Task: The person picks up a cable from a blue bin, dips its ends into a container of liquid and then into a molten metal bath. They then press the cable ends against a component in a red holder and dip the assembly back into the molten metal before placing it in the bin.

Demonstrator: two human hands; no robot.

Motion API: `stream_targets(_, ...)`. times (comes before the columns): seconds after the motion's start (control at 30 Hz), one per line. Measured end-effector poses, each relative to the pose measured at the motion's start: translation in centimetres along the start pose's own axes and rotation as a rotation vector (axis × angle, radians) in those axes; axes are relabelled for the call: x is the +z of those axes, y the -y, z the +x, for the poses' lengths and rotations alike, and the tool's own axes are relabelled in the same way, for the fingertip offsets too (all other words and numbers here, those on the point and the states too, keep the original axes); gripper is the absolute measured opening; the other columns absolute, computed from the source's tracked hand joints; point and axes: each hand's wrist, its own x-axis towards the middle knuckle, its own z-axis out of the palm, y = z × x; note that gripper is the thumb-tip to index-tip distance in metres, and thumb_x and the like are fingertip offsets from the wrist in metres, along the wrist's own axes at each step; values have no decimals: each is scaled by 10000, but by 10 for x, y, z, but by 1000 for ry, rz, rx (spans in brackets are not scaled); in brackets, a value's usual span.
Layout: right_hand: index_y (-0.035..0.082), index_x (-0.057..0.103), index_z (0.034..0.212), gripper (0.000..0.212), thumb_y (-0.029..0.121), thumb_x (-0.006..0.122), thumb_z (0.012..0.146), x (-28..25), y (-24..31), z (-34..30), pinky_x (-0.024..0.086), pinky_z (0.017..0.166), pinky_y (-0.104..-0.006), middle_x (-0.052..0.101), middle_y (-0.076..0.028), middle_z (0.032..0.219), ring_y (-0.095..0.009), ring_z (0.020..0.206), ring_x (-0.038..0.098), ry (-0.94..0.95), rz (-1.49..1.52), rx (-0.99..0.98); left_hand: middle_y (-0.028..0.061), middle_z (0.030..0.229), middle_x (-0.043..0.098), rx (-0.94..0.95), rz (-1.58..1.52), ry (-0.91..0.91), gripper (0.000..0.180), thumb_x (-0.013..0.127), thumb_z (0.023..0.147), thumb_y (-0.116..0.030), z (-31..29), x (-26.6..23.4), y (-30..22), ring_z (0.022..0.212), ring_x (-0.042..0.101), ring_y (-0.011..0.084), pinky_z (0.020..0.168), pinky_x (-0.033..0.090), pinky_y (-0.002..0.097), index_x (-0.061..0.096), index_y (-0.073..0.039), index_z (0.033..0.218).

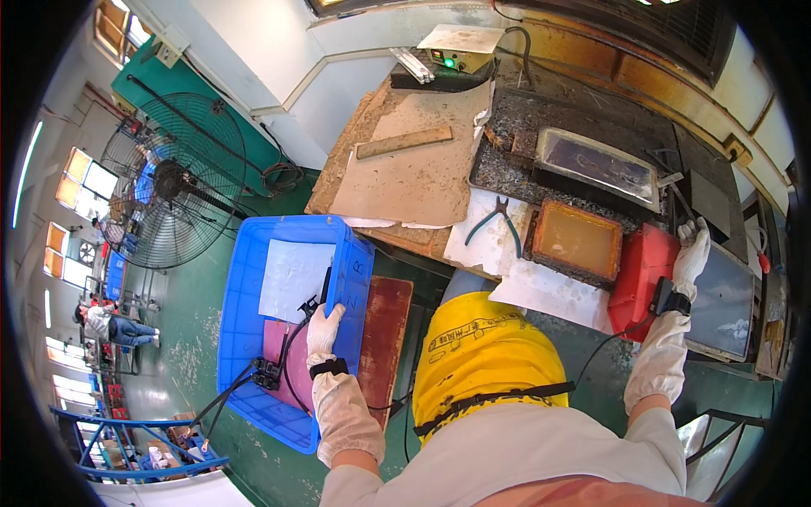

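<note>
My left hand (324, 331), in a white glove, is closed at the right-hand wall of a blue plastic bin (236, 338). Black cable (290, 359) comes out from its fingers and hangs into the bin, where a black connector part (267, 373) lies. Two cable ends pass over the bin's left rim. Inside the bin are a white sheet (296, 275) and a pink sheet (283, 346). My right hand (692, 253), also gloved, reaches to the bench's right side beside a red box (644, 279). Its fingers look closed near a thin metal tool (677, 196); the grip is unclear.
On the bench stand a framed tray of brownish material (577, 242), a metal-rimmed solder pot (598, 167), pliers (498, 226), a wooden strip (404, 143) and a control box with a green light (456, 61). A large fan (171, 179) stands left; a person (118, 325) is farther off.
</note>
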Motion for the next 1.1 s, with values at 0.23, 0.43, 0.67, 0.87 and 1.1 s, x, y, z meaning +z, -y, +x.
stream_targets(0.23, -19, 471, 1181, 349, 246, 403, 965, -1, -1, 1, 503, 791, -308, 563, -113, 964, -165, 806, 574, -4, 9, 0, 18, 690, 550, -5, -3, -2, 433, 610, 769, -390, -1, 0, -2, 604, 490, 124, 572, 396, 288, 594, 4, 948)
stream_targets(0.43, -21, 475, 1180, 345, 239, 402, 965, 1, 1, -1, 502, 795, -311, 565, -118, 968, -169, 809, 576, -8, 1, -1, 103, 783, 629, -40, 59, 15, 501, 594, 765, -396, -1, -2, -3, 706, 591, 198, 673, 453, 325, 589, 14, 1054)
stream_targets(0.67, -27, 463, 1204, 363, 239, 396, 966, 0, 0, -1, 497, 799, -314, 570, -129, 998, -168, 816, 577, -11, -4, -6, 106, 787, 629, -29, 64, 16, 509, 593, 767, -400, 2, -1, 2, 709, 591, 199, 677, 453, 325, 585, 15, 1062)
stream_targets(0.87, -24, 460, 1210, 375, 253, 390, 967, -3, -2, 2, 495, 791, -309, 567, -122, 1002, -165, 827, 574, 14, -8, -5, 90, 759, 620, -24, 39, 17, 495, 592, 766, -390, -6, -2, -12, 683, 579, 184, 652, 447, 319, 590, 16, 1048)
stream_targets(1.1, -10, 465, 1211, 368, 256, 398, 965, -2, -3, 2, 497, 785, -307, 566, -107, 988, -161, 820, 570, 16, -4, 5, 14, 666, 540, 15, 9, -24, 421, 605, 777, -375, -1, 0, 1, 574, 476, 120, 537, 387, 288, 596, 12, 941)
